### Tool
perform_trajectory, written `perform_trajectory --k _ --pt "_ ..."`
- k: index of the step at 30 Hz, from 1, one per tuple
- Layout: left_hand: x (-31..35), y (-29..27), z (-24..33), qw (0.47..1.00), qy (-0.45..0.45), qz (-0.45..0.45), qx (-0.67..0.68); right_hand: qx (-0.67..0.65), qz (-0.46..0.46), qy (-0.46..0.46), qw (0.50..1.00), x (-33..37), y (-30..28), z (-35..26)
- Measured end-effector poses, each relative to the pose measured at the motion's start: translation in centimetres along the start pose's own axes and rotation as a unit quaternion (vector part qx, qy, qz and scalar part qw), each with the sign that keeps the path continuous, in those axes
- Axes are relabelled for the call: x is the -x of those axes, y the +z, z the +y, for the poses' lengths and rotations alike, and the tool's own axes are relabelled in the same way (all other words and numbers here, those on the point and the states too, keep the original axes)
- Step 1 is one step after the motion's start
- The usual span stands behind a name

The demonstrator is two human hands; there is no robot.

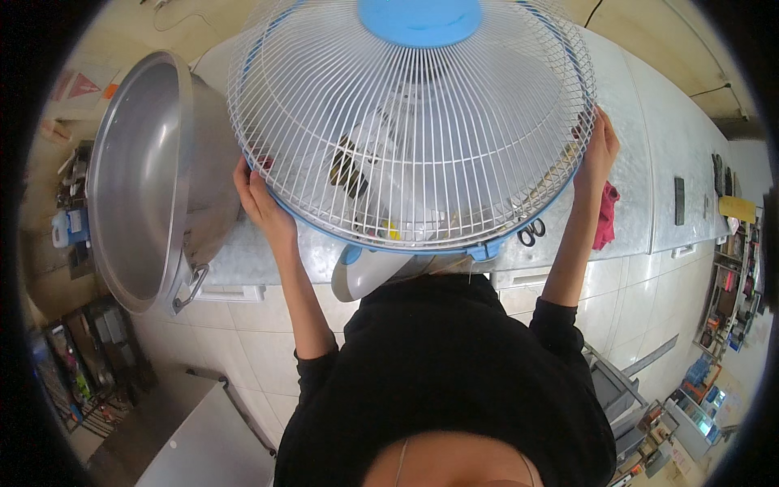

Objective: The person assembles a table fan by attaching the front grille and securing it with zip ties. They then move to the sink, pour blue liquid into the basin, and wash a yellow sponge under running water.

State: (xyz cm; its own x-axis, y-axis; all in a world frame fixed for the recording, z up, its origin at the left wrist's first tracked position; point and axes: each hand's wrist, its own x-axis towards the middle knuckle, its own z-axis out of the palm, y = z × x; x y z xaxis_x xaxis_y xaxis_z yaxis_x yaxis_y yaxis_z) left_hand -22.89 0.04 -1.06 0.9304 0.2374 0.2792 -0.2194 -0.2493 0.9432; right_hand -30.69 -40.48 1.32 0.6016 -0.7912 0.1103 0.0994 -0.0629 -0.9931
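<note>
A large round fan guard [454, 174] of white wire, with a blue hub disc [420, 19] and a blue rim, fills the upper middle of the head view. My left hand [266, 203] grips its left edge and my right hand [597, 152] its right edge. Some fingers of both hands are hidden behind the wires. At the bottom of the rim sits a blue clip [485, 250]. Just below the guard, a smooth grey-white rounded part [369, 274] with a blue patch sticks out over the table edge. Dark-handled scissors [531, 233] lie beside the rim.
A big metal pot [146, 178] stands tilted on its side at the left. The pale metal table [629, 162] carries a red cloth [606, 216] beyond my right forearm and a dark slim bar [679, 200]. Loaded shelves [730, 276] line the far right; a white-topped cabinet [211, 442] stands lower left.
</note>
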Motion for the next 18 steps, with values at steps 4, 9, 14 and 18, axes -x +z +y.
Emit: perform_trajectory --k 4,9,14,18 --pt "-0.1 0.2 -0.5 1.000 -0.022 0.010 -0.001 0.014 0.002 0.020 1.000 -0.6 0.1 0.0" --pt "-2.6 0.0 -0.9 0.973 -0.150 0.004 0.174 0.050 -0.020 0.030 0.998 -1.8 0.7 -0.8" --pt "-5.3 0.6 -0.3 0.967 -0.195 0.020 0.165 0.027 -0.033 0.102 0.994 -4.0 1.4 -1.9" --pt "-6.4 1.0 0.5 0.967 -0.195 -0.004 0.164 0.067 -0.069 0.104 0.990 -6.1 2.0 -1.6"
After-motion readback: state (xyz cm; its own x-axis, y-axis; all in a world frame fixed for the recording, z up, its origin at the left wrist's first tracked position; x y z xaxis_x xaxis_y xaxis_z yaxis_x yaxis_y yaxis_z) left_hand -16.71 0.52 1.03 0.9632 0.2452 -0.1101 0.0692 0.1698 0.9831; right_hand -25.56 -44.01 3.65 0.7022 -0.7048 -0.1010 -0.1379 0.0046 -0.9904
